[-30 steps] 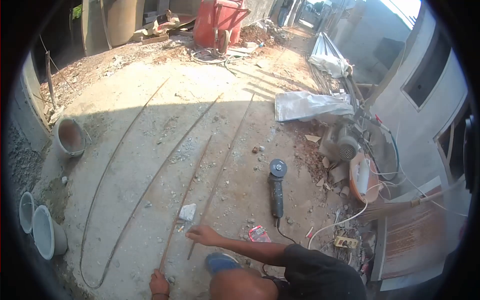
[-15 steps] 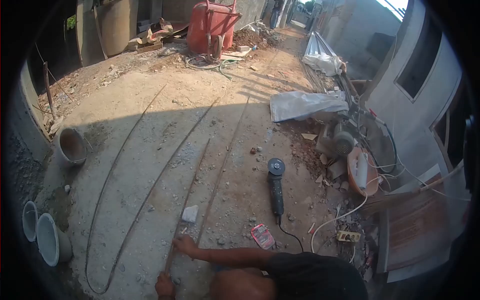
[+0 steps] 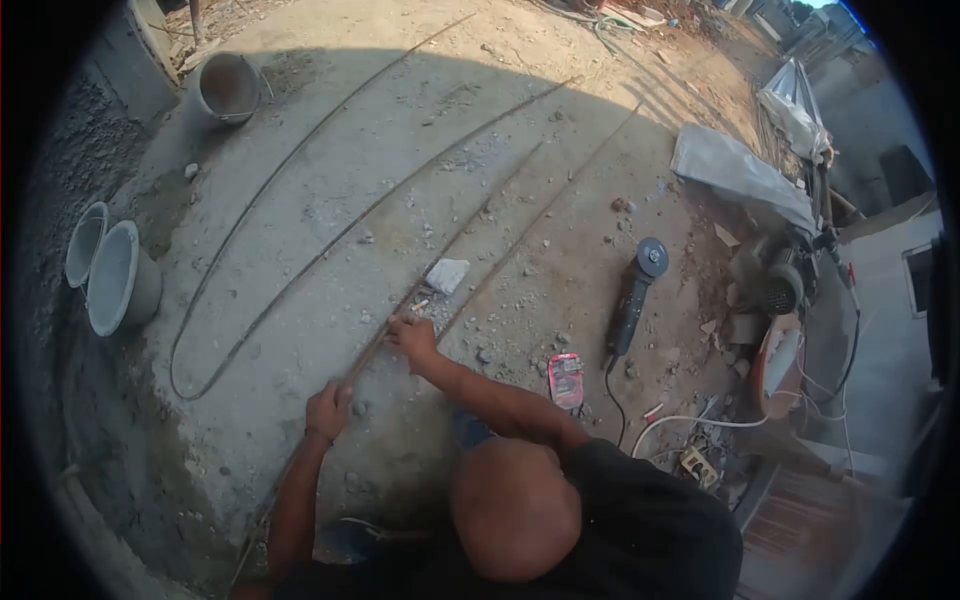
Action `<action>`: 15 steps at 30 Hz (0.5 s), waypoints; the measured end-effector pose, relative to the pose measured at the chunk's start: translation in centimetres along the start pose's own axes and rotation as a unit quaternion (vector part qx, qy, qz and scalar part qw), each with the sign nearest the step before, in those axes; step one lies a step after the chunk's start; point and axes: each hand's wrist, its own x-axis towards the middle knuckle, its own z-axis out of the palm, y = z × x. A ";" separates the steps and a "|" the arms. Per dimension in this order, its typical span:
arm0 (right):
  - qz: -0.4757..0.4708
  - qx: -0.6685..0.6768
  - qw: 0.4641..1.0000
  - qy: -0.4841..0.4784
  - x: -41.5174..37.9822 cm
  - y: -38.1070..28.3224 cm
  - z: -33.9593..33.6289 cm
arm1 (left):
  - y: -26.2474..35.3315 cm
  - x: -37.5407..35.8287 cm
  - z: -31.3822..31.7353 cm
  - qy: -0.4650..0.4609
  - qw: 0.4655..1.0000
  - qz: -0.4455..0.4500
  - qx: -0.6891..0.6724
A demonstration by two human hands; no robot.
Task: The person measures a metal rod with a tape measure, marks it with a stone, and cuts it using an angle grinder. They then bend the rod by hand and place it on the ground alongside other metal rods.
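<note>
A long thin steel bar (image 3: pixel 470 222) runs diagonally over the ground. My left hand (image 3: pixel 328 411) is wrapped round it at the near end. Further up the same bar, my right hand (image 3: pixel 410 338) has its fingers closed at it, close to a small white stick (image 3: pixel 420 304). Just beyond those fingers lies a pale block (image 3: pixel 447 275), right beside the bar. A second straight bar (image 3: pixel 545 212) lies to the right, roughly parallel. On the left, a long bar (image 3: pixel 330 245) is bent back into a narrow U.
An angle grinder (image 3: pixel 637 292) lies to the right with its cord. Near it are a pink package (image 3: pixel 565 381) and a power strip (image 3: pixel 698 466). Buckets (image 3: pixel 127 279) stand at the left. A white sack (image 3: pixel 745 175) and a motor (image 3: pixel 783 290) are at the right edge.
The view has tilted down and turned, so the ground and both arms show more fully. Both hands remain at the steel bar; the grinder and block lie as before.
</note>
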 end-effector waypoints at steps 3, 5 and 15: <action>0.025 0.043 0.999 0.004 -0.1 -0.1 0.1 | 1.2 0.2 -1.3 -0.013 0.997 -0.037 -0.070; 0.037 0.046 0.998 0.008 -0.6 -0.8 0.2 | 1.1 0.4 -1.1 -0.003 0.994 -0.041 -0.099; 0.055 0.056 0.997 0.015 -1.1 -1.2 0.6 | 1.1 0.6 -1.1 0.002 0.993 -0.051 -0.111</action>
